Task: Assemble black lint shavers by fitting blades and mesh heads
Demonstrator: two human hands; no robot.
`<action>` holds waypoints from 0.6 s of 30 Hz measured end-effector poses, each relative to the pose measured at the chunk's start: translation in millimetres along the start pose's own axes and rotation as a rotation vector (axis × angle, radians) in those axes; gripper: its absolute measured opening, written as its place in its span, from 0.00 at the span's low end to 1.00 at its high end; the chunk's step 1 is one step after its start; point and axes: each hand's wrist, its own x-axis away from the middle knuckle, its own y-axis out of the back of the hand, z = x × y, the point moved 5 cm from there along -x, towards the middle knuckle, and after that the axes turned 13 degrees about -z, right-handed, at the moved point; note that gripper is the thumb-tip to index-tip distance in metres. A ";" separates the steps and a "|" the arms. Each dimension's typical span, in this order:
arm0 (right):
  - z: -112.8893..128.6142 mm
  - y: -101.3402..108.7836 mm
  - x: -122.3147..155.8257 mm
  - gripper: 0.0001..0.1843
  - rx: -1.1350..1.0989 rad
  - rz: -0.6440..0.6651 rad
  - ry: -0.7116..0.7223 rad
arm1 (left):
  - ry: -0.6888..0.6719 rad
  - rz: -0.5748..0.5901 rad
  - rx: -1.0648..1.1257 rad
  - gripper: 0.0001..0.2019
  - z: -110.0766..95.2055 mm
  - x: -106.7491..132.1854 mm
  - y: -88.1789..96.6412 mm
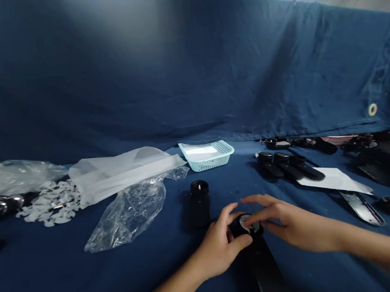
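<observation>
A long black handle-shaped part (267, 270) lies on the blue cloth near the front, with a round head (245, 225) at its far end. My left hand (221, 248) grips that head between thumb and fingers. My right hand (291, 224) hovers over the head from the right, its fingertips pinching a small pale disc on top of it. A second black part (200, 204) lies just beyond my left hand, untouched.
A light blue basket (207, 154) stands at the back centre. Clear plastic bags (127, 210) and a pile of white discs (50, 208) lie left. Several black parts (287, 165), a white sheet (332, 179) and more dark pieces (384, 164) fill the right side.
</observation>
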 end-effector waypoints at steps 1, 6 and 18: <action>0.9 -1.8 -1.4 0.27 0.063 -0.016 0.036 | 0.002 -0.006 0.000 0.34 0.4 0.4 0.1; -6.5 -5.5 -9.8 0.20 0.235 -0.089 0.046 | -0.001 -0.031 -0.025 0.35 2.0 2.4 0.6; -21.7 -27.2 17.4 0.18 0.260 -0.211 0.074 | 0.011 -0.072 -0.019 0.43 6.5 5.7 0.3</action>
